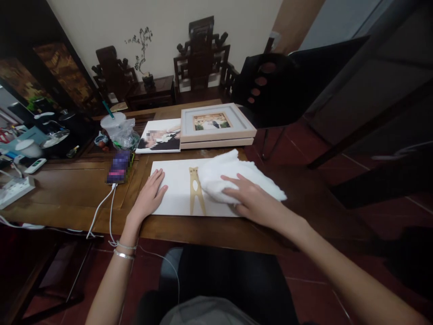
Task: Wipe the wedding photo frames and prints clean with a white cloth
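A white board (176,192) lies flat at the near edge of the wooden table (77,189), with a tan wooden stand piece (196,192) fixed down its middle. My left hand (149,196) rests flat on the board's left side, fingers stretched out. My right hand (248,198) presses on a white cloth (233,174) that covers the board's right part, fingers spread flat over it.
Behind the board lie a photo print (160,136) and stacked picture frames (216,125). A phone (119,168) with a white cable, a lidded cup (113,123) and a plastic bag sit to the left. A power strip (15,189) lies far left. A dark chair (291,85) stands to the right.
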